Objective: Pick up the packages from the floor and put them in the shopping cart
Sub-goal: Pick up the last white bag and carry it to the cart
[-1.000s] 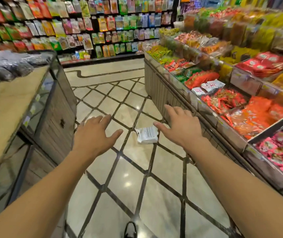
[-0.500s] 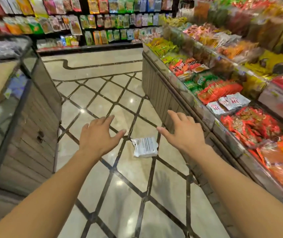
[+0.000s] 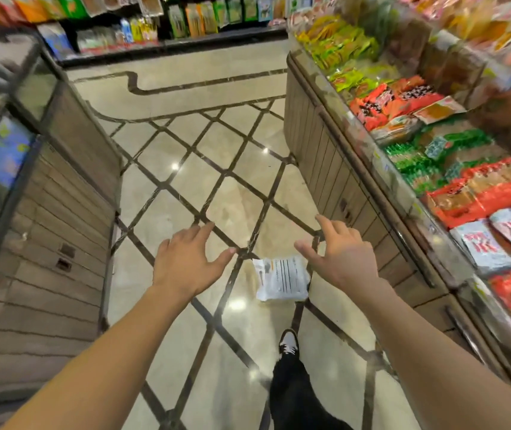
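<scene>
A white package [image 3: 282,279] with dark printed lines lies flat on the shiny tiled floor [image 3: 217,169], just ahead of my shoe. My left hand [image 3: 186,262] hovers above the floor to the package's left, palm down, fingers spread, holding nothing. My right hand [image 3: 339,256] hangs over the package's upper right corner, also spread and empty. Neither hand touches the package. No shopping cart is in view.
A long display counter [image 3: 335,169] full of red, green and yellow snack packs runs along the right. A glass-topped wooden counter [image 3: 62,212] stands on the left. Shelves of hanging packs [image 3: 186,17] close the aisle at the far end. My black trouser leg and shoe [image 3: 288,342] step forward.
I have walked forward along the aisle and my view has tipped down. The package now lies closer and lower, almost under my right hand. My leg and shoe have come into view.
</scene>
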`<action>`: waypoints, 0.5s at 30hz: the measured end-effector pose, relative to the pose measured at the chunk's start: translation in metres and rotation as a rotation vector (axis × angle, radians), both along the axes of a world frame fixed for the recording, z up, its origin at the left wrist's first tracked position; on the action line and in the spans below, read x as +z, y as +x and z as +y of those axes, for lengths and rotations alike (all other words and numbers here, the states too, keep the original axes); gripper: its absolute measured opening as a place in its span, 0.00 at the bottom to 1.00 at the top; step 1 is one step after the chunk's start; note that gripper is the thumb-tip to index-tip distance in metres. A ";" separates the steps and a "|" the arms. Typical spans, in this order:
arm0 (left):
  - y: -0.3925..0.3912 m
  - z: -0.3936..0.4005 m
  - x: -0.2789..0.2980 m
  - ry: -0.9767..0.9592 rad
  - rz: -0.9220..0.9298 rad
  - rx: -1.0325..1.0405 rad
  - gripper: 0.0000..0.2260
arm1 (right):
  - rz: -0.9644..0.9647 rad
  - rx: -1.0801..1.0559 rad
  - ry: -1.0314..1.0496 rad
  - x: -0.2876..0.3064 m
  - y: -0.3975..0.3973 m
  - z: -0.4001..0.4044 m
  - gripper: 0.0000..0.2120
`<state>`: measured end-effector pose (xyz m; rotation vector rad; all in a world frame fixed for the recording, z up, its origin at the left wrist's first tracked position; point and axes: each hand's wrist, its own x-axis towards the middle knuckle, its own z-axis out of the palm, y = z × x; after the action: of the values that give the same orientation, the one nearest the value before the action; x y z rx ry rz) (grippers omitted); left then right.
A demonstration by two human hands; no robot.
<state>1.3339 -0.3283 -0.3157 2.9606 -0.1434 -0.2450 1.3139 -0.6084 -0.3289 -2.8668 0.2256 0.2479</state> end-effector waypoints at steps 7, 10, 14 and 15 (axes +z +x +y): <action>0.112 -0.063 -0.095 0.030 0.212 -0.007 0.40 | 0.144 -0.047 0.115 -0.111 0.108 -0.048 0.39; 0.138 -0.084 -0.155 0.049 0.292 -0.015 0.38 | 0.198 -0.093 0.187 -0.178 0.121 -0.056 0.39; 0.168 -0.103 -0.270 0.033 0.343 -0.040 0.38 | 0.206 -0.359 0.399 -0.277 0.126 -0.049 0.41; 0.176 -0.106 -0.307 0.052 0.380 -0.066 0.38 | 0.224 -0.409 0.431 -0.306 0.126 -0.045 0.41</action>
<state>1.5101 -0.4345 -0.6230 2.8957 -0.1871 -0.8209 1.4394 -0.6537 -0.6347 -2.3030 0.6978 0.4695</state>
